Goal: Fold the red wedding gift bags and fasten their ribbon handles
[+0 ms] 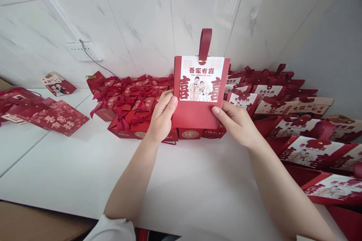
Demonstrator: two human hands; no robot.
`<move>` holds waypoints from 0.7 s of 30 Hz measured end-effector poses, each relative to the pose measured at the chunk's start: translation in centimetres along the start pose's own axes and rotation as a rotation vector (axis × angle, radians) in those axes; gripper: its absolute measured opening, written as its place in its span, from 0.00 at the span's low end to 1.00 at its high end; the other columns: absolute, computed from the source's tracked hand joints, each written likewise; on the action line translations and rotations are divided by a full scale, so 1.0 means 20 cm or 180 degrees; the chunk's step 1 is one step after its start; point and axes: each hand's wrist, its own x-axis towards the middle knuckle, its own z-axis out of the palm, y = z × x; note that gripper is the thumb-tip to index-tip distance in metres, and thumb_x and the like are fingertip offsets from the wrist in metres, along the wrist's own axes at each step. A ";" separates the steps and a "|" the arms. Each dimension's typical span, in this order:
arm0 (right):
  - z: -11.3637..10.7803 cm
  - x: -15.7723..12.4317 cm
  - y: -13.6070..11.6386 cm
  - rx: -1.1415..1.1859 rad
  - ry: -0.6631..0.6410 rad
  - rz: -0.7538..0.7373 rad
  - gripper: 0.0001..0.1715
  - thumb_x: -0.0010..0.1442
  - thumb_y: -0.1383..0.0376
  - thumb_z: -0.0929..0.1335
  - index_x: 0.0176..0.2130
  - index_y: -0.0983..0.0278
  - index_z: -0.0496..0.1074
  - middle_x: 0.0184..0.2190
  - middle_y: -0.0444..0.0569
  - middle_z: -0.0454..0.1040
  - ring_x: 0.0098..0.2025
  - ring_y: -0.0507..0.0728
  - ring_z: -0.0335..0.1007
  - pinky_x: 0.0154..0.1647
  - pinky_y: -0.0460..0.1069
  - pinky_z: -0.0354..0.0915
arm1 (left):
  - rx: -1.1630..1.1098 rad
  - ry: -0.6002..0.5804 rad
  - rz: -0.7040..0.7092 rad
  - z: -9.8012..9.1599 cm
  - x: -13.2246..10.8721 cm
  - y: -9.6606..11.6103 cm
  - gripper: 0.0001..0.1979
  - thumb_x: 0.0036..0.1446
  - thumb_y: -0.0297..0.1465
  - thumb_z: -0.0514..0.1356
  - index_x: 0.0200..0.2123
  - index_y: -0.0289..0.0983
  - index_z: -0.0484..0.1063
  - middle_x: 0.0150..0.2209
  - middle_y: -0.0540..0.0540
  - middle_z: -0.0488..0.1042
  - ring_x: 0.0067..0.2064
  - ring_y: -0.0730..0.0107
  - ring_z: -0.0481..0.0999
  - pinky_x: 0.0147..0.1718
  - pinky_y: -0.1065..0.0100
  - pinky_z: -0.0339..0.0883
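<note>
Between my two hands is a red gift box [195,115] with a white printed front showing a cartoon bride and groom. A dark red strap handle [205,43] loops up from its top. My left hand [164,115] is closed on the left side, thumb against the edge. On the lower right edge, my right hand [234,122] is closed too, thumb on the front face. The box is held upright above the white table [198,180]. Fingers behind the box are hidden.
Behind it stand several small red boxes with ribbon bows [124,120]. On the right are rows of similar strap-handled boxes [313,150]. Red bags [65,118] and a small box [59,84] lie at the left. A cable runs from a wall socket [84,51].
</note>
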 end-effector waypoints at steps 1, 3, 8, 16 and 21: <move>0.00 0.00 0.00 0.0054 0.0148 -0.0010 0.20 0.67 0.49 0.61 0.37 0.61 0.68 0.30 0.45 0.69 0.31 0.55 0.62 0.30 0.48 0.57 | 0.0017 -0.0055 -0.0009 0.00 0.00 0.00 0.17 0.66 0.42 0.52 0.49 0.43 0.76 0.59 0.45 0.69 0.62 0.59 0.65 0.60 0.62 0.61; 0.00 -0.01 0.00 0.0167 0.0451 -0.0022 0.20 0.67 0.49 0.61 0.36 0.60 0.68 0.29 0.45 0.67 0.30 0.54 0.59 0.29 0.48 0.55 | 0.0030 -0.0163 -0.0061 0.01 -0.01 0.01 0.17 0.66 0.41 0.52 0.49 0.42 0.76 0.59 0.45 0.69 0.63 0.58 0.64 0.61 0.62 0.59; 0.00 -0.01 0.00 0.0168 0.0682 -0.0048 0.23 0.67 0.49 0.61 0.27 0.60 0.56 0.24 0.43 0.56 0.26 0.53 0.50 0.25 0.49 0.49 | -0.0047 -0.0206 -0.0238 0.05 -0.03 0.01 0.17 0.65 0.41 0.55 0.52 0.42 0.75 0.57 0.44 0.71 0.59 0.57 0.69 0.59 0.61 0.62; 0.00 -0.03 -0.02 0.0476 0.0366 -0.0061 0.21 0.66 0.48 0.61 0.30 0.59 0.63 0.26 0.46 0.63 0.28 0.56 0.58 0.27 0.50 0.55 | -0.0204 -0.0439 -0.0239 0.04 -0.03 0.02 0.16 0.64 0.40 0.56 0.51 0.43 0.75 0.58 0.45 0.72 0.59 0.57 0.70 0.57 0.59 0.65; -0.02 -0.03 -0.02 0.0899 0.0952 -0.0280 0.25 0.66 0.48 0.62 0.24 0.60 0.59 0.21 0.43 0.57 0.23 0.53 0.51 0.23 0.50 0.51 | -0.1014 0.0053 -0.0816 0.05 -0.02 -0.02 0.21 0.62 0.44 0.57 0.54 0.43 0.72 0.53 0.44 0.76 0.56 0.54 0.74 0.52 0.55 0.71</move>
